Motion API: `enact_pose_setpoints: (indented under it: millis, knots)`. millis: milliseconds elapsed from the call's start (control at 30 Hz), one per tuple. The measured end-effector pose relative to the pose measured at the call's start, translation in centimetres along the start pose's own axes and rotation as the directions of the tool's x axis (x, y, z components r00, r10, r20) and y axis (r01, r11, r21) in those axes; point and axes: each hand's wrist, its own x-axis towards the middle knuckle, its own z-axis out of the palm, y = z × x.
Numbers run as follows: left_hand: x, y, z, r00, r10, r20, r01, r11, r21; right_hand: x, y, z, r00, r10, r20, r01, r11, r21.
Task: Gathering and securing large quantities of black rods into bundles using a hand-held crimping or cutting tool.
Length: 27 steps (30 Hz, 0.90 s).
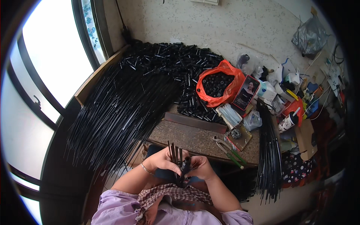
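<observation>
My left hand (165, 160) is closed round several thin black rods (175, 152) that stick up above its thumb. Close beside it, my right hand (201, 168) has its fingers bent in on a dark piece (185, 167) between the two hands. That piece looks like a short black tube or bundle, but its exact shape and the right fingertips are partly hidden. Both hands are held together in front of my body, just off the table's near edge.
Long thin black rods (120, 112) fan over the table's left side, with black tubular parts (168, 56) heaped behind. An orange bag (234, 80) holds small black pieces. A phone (246, 92), green-handled pincers (230, 152), a brown bar (195, 123) and more rods (268, 157) lie rightward.
</observation>
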Motion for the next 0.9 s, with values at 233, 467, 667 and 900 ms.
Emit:
enact_pose_setpoints:
  millis: [233,467,667,900]
  knots:
    - [0.2,-1.7,2.5,0.941,0.071,-0.332,0.194,0.691,0.697,1.5,-1.6,3.0,0.847,-0.101,-0.522,0.000,0.982,-0.190]
    - [1.3,-1.9,3.0,0.857,-0.104,-0.505,0.351,0.836,0.421,1.9,-0.9,3.4,0.708,-0.473,-0.525,0.094,0.799,-0.594]
    - [1.4,-2.9,2.6,0.832,-0.198,-0.519,0.291,0.951,0.102,2.5,0.3,3.0,0.691,-0.385,-0.612,0.094,0.887,-0.452]
    - [1.1,-3.0,2.6,0.836,-0.130,-0.532,0.246,0.957,0.153,2.9,-1.3,2.3,0.784,-0.169,-0.597,-0.004,0.961,-0.278]
